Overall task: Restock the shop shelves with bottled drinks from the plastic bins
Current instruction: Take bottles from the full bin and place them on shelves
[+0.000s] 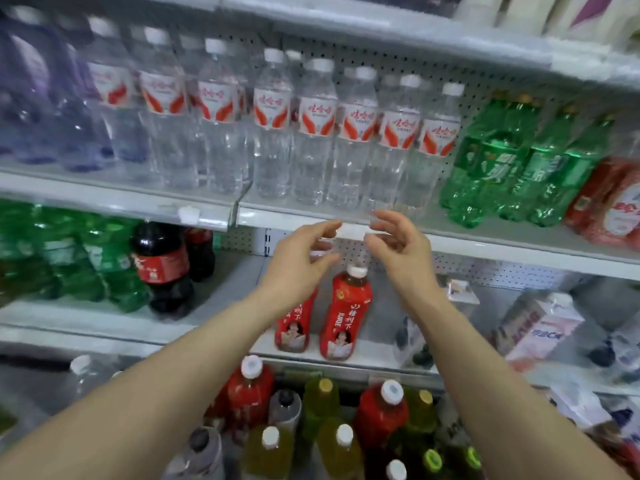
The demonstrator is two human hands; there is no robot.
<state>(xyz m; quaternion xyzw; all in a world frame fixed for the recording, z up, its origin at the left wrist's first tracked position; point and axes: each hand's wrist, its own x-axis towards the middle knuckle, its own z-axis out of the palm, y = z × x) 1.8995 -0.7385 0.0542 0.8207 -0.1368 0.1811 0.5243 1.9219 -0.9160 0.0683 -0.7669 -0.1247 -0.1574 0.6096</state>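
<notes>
- Centre of the head view: my left hand (301, 261) and right hand (403, 252) are half-spread and hold no bottle. Their fingertips flank a white tag (353, 232) on the shelf edge (502, 249) (contact unclear).
- I'd square it gently, then fetch the drink bottles (320, 400), bottom centre.
- Water bottles (311, 133) crowd the upper row; the shelf below (235, 282) shows gaps.

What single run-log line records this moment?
left hand: open, no bottle | right hand: open, no bottle | both by shelf-edge tag

Left hand (298, 268), right hand (405, 252) flanking tag (353, 232)
</notes>
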